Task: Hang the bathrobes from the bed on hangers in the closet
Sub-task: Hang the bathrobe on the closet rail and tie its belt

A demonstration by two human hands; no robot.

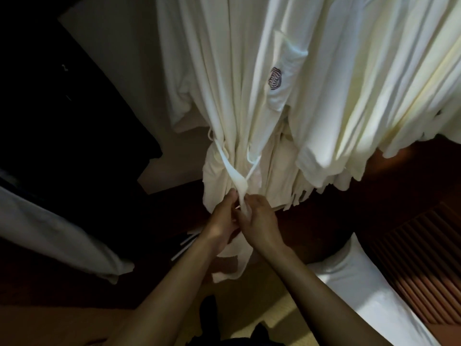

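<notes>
A cream bathrobe [224,83] hangs in front of me, its top cut off by the frame; a chest pocket carries a dark swirl emblem [275,78]. Its belt [238,179] comes from both sides of the waist and crosses in front. My left hand [223,219] and my right hand [259,221] are close together just below the crossing, each pinching a belt end. The loose belt ends hang down behind my wrists. More cream robes [369,83] hang to the right. No hanger is visible.
A dark closet interior [62,96] lies to the left, with white cloth [50,228] hanging at lower left. A white pillow or bag [359,280] sits at lower right beside a slatted wooden panel [424,250]. The floor below is dark wood and beige carpet.
</notes>
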